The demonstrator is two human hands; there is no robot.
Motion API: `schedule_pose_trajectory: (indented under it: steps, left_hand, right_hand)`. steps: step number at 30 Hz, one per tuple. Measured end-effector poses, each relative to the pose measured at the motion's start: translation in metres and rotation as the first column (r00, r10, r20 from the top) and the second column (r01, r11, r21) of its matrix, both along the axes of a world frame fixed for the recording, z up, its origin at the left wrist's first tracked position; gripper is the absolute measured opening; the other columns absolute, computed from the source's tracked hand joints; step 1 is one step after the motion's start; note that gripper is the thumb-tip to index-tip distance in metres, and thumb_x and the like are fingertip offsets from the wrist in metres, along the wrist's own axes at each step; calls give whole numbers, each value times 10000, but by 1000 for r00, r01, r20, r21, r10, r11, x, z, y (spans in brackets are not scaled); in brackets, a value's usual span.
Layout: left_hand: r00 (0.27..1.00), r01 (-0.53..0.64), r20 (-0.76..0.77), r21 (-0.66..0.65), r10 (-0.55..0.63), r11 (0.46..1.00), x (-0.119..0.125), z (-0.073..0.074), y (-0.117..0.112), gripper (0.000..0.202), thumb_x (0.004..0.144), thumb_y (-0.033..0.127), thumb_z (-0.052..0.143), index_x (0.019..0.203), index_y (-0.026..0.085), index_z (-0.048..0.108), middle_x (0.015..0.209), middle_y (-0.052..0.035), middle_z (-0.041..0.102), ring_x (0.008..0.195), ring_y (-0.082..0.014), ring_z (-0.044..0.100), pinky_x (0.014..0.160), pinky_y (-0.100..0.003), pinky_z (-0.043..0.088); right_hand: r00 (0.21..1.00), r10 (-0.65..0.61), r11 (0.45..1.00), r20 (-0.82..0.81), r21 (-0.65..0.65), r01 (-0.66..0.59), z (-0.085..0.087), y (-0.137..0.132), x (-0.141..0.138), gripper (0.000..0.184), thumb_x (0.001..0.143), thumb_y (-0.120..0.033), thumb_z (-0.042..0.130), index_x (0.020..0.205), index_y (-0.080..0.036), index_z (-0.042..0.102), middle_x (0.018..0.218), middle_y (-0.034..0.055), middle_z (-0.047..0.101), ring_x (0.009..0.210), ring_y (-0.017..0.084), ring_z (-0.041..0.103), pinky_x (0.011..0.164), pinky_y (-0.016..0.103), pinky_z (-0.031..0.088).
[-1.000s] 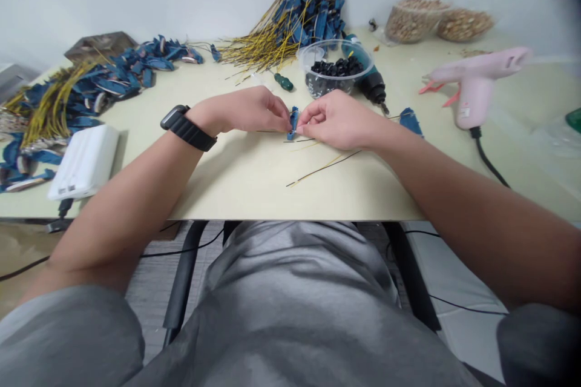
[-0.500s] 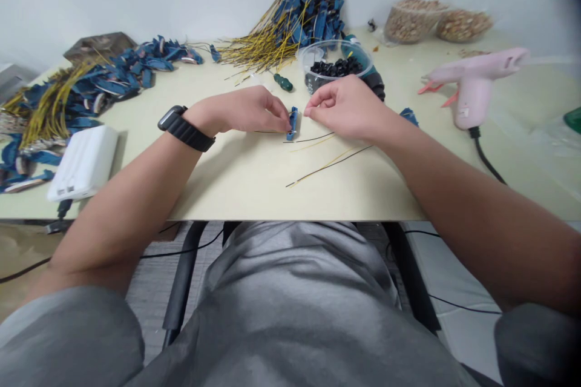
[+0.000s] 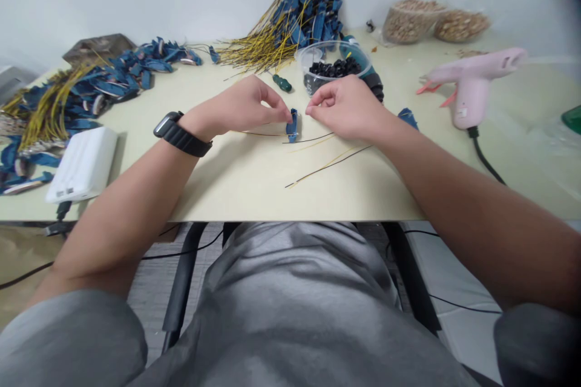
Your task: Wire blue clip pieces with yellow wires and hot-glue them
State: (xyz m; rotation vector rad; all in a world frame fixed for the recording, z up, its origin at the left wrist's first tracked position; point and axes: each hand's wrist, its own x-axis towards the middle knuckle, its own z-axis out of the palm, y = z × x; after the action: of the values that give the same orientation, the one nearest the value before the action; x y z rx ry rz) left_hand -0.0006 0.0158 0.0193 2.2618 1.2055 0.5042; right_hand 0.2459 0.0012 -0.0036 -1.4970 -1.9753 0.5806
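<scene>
Lifted slightly, my left grip (image 3: 289,117) is pinched, blue piece (image 3: 292,130) beside it. My right grip (image 3: 309,109) pinches too; anything held, I cannot tell.

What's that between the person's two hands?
In the head camera's view, a small blue piece sits between the left hand and the right hand, nearer the left; whether that hand touches it is unclear.

Small, narrow blue oblong part (image 3: 292,126) laid on pale yellow-green counter (image 3: 236,187), long axis pointed away from near edge. Shiny detail seen on its right side, too small to resolve. Thin wire (image 3: 258,134) run out leftward from its near half; joint can't be made out.
</scene>
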Motion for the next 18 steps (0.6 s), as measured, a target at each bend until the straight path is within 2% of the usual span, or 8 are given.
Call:
schedule_pose_trajectory:
  steps: [3, 6, 8, 12, 15, 18]
  left_hand:
    - [1000, 10, 3, 38, -10, 999, 0, 1, 0, 536, 936, 754, 804, 1099, 254, 904, 1186, -82, 874, 1194, -349, 724, 1083, -523, 554]
    - [996, 74, -54, 107, -69, 991, -1, -6, 3, 818, 828, 875, 850, 1360, 254, 831, 1496, -128, 802, 1375, -418, 676, 1196, -553, 510]
    - [988, 92, -133, 109, -77, 990, -1, -12, 5, 1007, 769, 957, 853, 1490, 260, 762, 1618, -162, 731, 1480, -473, 609, 1266, -601, 449]
    - [975, 88, -212, 92, -67, 992, 3, -21, 5, 1083, 760, 1042, 808, 1504, 259, 723, 1611, -185, 707, 1517, -513, 546, 1309, -663, 357]
    - [973, 83, -222, 100, -59, 992, 6, -24, 4, 1020, 744, 1035, 820, 1398, 255, 751, 1484, -169, 755, 1451, -500, 574, 1278, -650, 374]
    - [973, 83, -226, 102, -58, 991, 7, -26, 6, 962, 759, 1008, 824, 1345, 247, 765, 1445, -160, 770, 1421, -491, 591, 1250, -645, 398]
  right_hand:
    - [1000, -4, 1000, 16, 11, 4, -2, 0, -1, 146, 965, -136, 801, 833, -195, 814, 844, 62, 761, 921, 261, 722, 915, 419, 535]
    - [999, 2, 1000, 32, 25, -3, -4, 2, -2, 132, 970, -128, 798, 861, -192, 837, 848, 64, 765, 903, 262, 722, 918, 427, 550]
    - [999, 5, 999, 48, 33, -6, -7, 4, -1, 107, 967, -135, 803, 895, -193, 857, 852, 74, 768, 886, 267, 717, 903, 434, 561]
    - [997, 7, 999, 82, 53, -12, -11, 8, 1, 68, 959, -217, 834, 975, -208, 900, 846, 90, 767, 872, 290, 711, 853, 448, 577]
    - [995, 18, 998, 96, 59, -24, -14, 9, 1, 109, 980, -278, 837, 1009, -205, 913, 853, 92, 762, 878, 289, 712, 842, 443, 577]
    - [994, 32, 997, 109, 60, -39, -14, 7, 0, 125, 993, -287, 833, 1026, -199, 915, 876, 96, 767, 891, 286, 713, 849, 438, 572]
